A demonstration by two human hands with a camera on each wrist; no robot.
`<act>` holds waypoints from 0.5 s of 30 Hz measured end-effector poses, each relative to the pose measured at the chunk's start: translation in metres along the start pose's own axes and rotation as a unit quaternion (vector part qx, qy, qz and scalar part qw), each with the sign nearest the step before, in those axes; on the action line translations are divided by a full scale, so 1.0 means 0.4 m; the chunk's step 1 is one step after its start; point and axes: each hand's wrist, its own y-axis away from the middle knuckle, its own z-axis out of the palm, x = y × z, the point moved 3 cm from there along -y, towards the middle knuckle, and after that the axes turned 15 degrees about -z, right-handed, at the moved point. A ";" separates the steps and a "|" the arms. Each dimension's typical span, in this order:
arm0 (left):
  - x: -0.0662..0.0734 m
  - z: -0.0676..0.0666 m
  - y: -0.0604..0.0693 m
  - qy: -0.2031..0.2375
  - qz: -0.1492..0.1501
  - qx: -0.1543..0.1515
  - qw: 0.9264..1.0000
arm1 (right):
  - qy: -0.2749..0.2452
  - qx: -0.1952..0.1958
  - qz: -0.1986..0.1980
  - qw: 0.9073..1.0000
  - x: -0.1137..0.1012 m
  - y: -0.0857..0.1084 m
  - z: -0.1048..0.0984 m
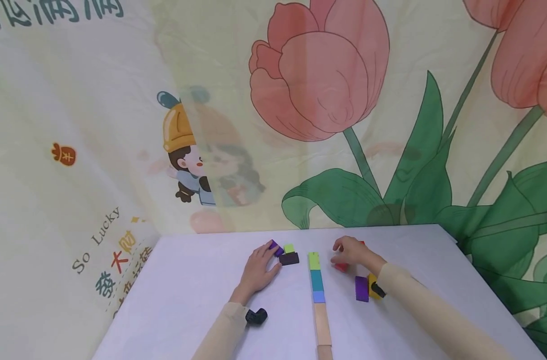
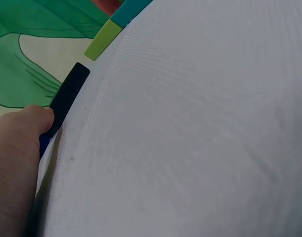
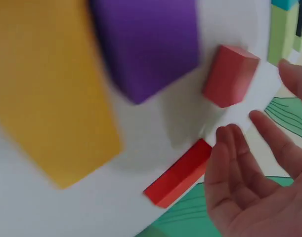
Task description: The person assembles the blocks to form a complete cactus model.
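Note:
My left hand (image 1: 257,269) rests at the back of the table, its fingers on a purple block (image 1: 278,250). Beside that block lie a black block (image 1: 289,258) and a lime block (image 1: 289,248). In the left wrist view, the thumb overlaps the black block (image 2: 70,96); whether it presses on it I cannot tell. My right hand (image 1: 355,251) hovers, fingers parted, above a light red block (image 1: 341,268). The right wrist view shows nothing between its fingers, with that light red block (image 3: 230,79) and a brighter red block (image 3: 183,174) close by.
Between the hands runs a line of blocks: lime (image 1: 314,261), teal (image 1: 317,280), blue (image 1: 319,297) and wooden (image 1: 322,324). Near the right wrist stand a purple block (image 1: 361,289) and a yellow block (image 1: 372,286). A printed cloth (image 1: 237,100) hangs behind the white table (image 1: 174,300).

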 end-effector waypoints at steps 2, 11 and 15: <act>-0.002 -0.004 0.003 -0.002 0.002 0.006 1.000 | 0.021 -0.014 -0.001 1.000 0.001 0.013 0.001; -0.006 0.002 0.000 -0.003 -0.004 -0.001 1.000 | -0.027 -0.005 -0.006 1.000 -0.001 0.021 0.019; -0.002 0.004 0.002 0.004 -0.001 0.000 1.000 | -0.051 0.044 -0.005 0.998 0.002 0.006 0.016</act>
